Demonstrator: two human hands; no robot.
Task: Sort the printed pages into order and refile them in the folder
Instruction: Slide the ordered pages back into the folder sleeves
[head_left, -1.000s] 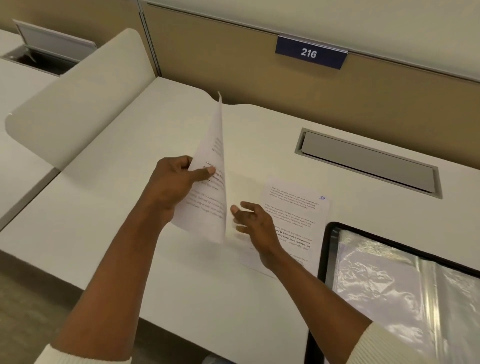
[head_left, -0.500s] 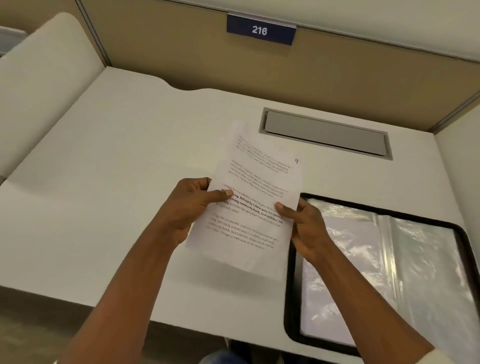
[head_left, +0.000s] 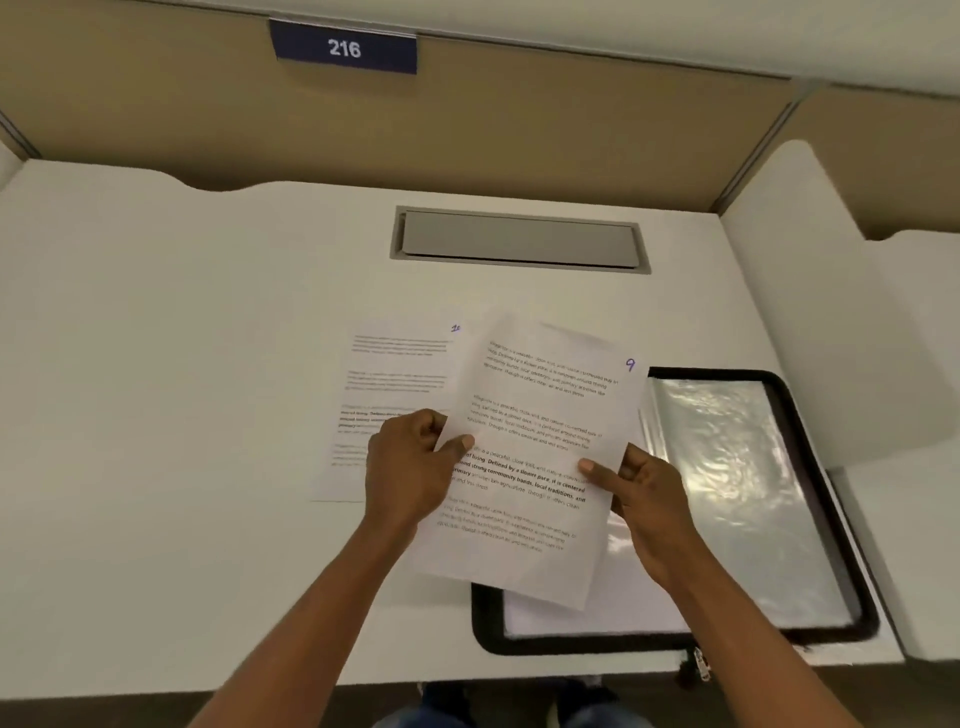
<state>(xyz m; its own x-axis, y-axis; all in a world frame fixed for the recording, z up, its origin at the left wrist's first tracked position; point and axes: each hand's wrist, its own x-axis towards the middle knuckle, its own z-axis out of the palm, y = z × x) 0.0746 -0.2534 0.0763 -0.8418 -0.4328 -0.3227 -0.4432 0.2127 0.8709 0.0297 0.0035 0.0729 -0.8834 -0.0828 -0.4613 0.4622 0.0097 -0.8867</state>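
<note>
A: Hands?
B: Left hand (head_left: 410, 467) grip is on page 9 (head_left: 540, 415) at its left edge, thumb flat on the printed face and fingers curled behind. Right hand (head_left: 649, 499) grip is on the same sheet at the right edge, thumb on top, fingers under. Both narrow, pinching paper.
A: Where's page 9?
B: Held up off the tabletop (head_left: 182, 415), printed side up, turned a bit clockwise. Blue handwritten 9 in its far right corner. Its near right part covers the left half of the folder (head_left: 571, 647). Its left edge covers the right side of page 10 (head_left: 400, 374). One sheet or more in that grip, can't tell.
A: Page 10?
B: Flat on the tabletop, just left of the folder. Handwritten number in its far right corner is blurry but reads like 10. The left hand hides its near right part.
A: Folder?
B: Open and flat at the near right of the tabletop. Black rim. Clear sleeve (head_left: 737, 493) on the right half, shiny and wrinkled. White sheet shows on the left half under page 9. Zip pull (head_left: 701, 665) sits at the near tabletop edge.
A: Anything else?
B: Grey hatch (head_left: 519, 239) set in the far side of the tabletop, shut. Tan partition (head_left: 571, 130) behind it, with a blue sign (head_left: 344, 48) reading 216. White divider (head_left: 810, 312) on the right.
</note>
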